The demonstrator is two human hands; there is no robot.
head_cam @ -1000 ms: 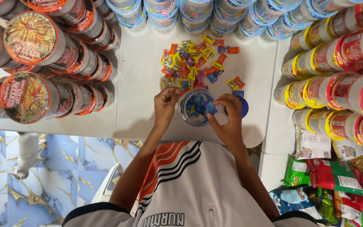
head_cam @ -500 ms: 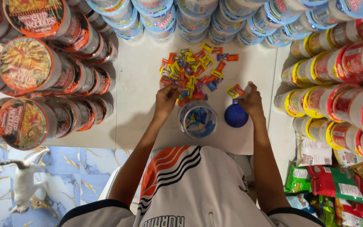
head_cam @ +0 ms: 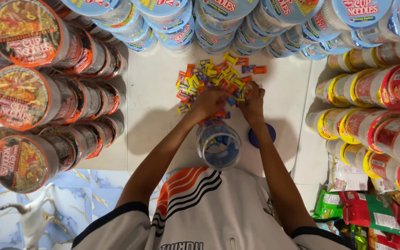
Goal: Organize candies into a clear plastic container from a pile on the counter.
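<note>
A pile of small wrapped candies (head_cam: 211, 76) in yellow, orange, blue and red lies on the white table (head_cam: 153, 115). My left hand (head_cam: 208, 102) and my right hand (head_cam: 253, 101) both rest on the near edge of the pile, fingers curled over candies. Whether they grip any I cannot tell. A clear plastic jar (head_cam: 218, 144) with a few candies inside stands just below my hands, near my chest. Its blue lid (head_cam: 268, 134) lies on the table to the right, partly behind my right forearm.
Rows of stacked cup containers lie on their sides around the table: red and orange ones (head_cam: 21, 99) at the left, blue ones (head_cam: 218, 18) at the back, yellow and red ones (head_cam: 376, 111) at the right. Snack packets (head_cam: 371, 217) lie at the lower right.
Both hands left the jar's mouth and reached forward to the candy pile. The right hand moved left from beside the blue lid onto the pile.
</note>
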